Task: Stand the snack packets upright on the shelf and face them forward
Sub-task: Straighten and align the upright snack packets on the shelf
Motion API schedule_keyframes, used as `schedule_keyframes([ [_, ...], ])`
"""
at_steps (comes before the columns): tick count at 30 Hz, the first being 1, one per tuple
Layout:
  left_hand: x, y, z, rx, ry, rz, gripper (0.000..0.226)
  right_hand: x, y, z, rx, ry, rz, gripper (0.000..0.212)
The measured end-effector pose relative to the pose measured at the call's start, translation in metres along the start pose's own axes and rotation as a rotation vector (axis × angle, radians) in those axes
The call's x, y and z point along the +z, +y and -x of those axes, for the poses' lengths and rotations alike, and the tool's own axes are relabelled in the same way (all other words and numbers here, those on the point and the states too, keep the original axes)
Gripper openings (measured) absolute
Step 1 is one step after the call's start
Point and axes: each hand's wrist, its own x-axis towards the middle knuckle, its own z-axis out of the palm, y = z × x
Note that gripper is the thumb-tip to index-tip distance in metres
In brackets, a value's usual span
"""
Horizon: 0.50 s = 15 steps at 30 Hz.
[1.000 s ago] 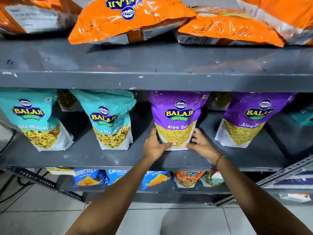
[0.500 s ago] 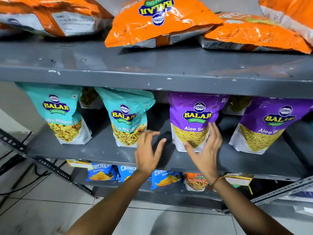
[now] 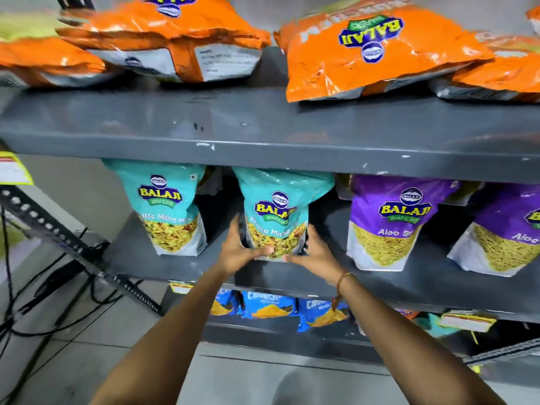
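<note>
While both hands, left hand (image 3: 238, 248) and right hand (image 3: 317, 252), clasp the teal packet (image 3: 277, 211) base, squaring underway; next: orange packets (image 3: 374, 51) lying flat.

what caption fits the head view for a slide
Both hands, left hand and right hand, steady the second teal Balaji packet upright on the middle shelf.

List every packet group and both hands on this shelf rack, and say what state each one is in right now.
Held teal packet: upright, front forward, gripped at its base.
Left teal packet: upright, front forward.
Purple packets: upright, fronts forward.
Orange packets: lying flat on the top shelf, some showing backs.
Blue packets: on the bottom shelf, partly hidden.
Left hand: closed on the held teal packet.
Right hand: closed on the same packet.
</note>
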Motion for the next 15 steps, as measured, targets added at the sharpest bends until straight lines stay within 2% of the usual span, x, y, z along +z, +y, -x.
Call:
schedule_keyframes([
  [4, 0.000, -0.007, -0.006, -0.010, -0.053, -0.069, 0.111, 0.012, 0.008, -0.010, 0.071, 0.020, -0.113, 0.075],
  [8, 0.000, -0.007, 0.001, 0.046, -0.039, -0.156, 0.098, 0.013, 0.010, -0.009, 0.092, -0.003, -0.185, 0.072],
  [12, -0.002, -0.007, 0.005, 0.077, -0.049, -0.178, 0.093, 0.012, 0.008, -0.003, 0.094, -0.011, -0.217, 0.075],
  [15, -0.002, -0.005, 0.010, 0.073, -0.069, -0.155, 0.104, 0.019, 0.003, 0.005, 0.057, 0.053, -0.192, 0.088],
])
